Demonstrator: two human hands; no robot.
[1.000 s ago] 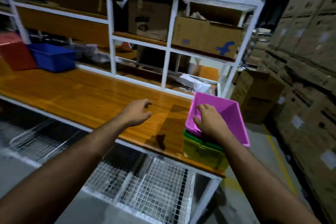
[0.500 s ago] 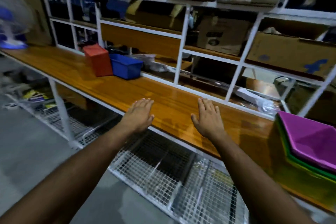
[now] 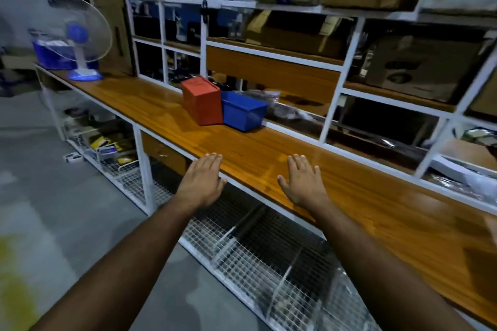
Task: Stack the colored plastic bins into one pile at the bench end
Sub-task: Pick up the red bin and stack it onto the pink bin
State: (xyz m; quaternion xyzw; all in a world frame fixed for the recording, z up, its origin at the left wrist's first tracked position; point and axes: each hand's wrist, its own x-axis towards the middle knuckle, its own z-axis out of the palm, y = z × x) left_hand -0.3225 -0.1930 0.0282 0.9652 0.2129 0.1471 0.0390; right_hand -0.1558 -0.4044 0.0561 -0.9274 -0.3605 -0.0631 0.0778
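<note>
1. The red bin (image 3: 202, 100) and the blue bin (image 3: 243, 110) stand touching side by side on the wooden bench (image 3: 269, 148), far ahead of your hands, with bare bench between. A fan (image 3: 78, 37) stands at the bench's far left end.
2. Both your arms reach forward, palms down.
3. Your left hand (image 3: 202, 181) is at the bench's front edge and your right hand (image 3: 304, 183) is over the wood; both are flat with fingers spread, holding nothing.
</note>
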